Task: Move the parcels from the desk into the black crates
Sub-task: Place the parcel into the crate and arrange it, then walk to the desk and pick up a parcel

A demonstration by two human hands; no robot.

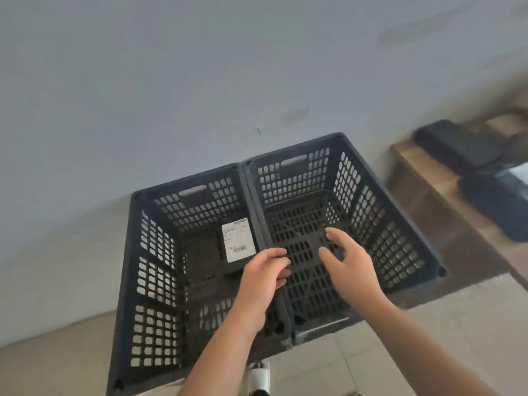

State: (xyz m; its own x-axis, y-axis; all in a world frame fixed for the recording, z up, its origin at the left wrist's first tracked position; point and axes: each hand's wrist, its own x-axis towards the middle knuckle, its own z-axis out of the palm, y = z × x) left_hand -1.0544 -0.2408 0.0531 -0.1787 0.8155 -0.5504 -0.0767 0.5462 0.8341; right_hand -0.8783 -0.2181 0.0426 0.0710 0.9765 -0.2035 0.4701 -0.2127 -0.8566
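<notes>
Left hand (264, 277) curls its fingers on a black parcel (228, 252) in the left crate (148, 270); right hand (347, 261) hovers, fingers loosely spread. Parcel's long axis runs toward the wall; its white barcode label (238, 239) is unreadable.

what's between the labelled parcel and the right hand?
Head view: the two crates' adjoining rims, then bare mesh floor of the right crate, lie between parcel and right hand.

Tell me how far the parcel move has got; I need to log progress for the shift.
Done: one dark flat parcel with a white shipping label is in the left black plastic lattice crate. In hand: nothing clearly; the left hand and right hand hover over the crates. Left: the right black lattice crate looks empty, and dark parcels remain on the wooden desk.
</notes>
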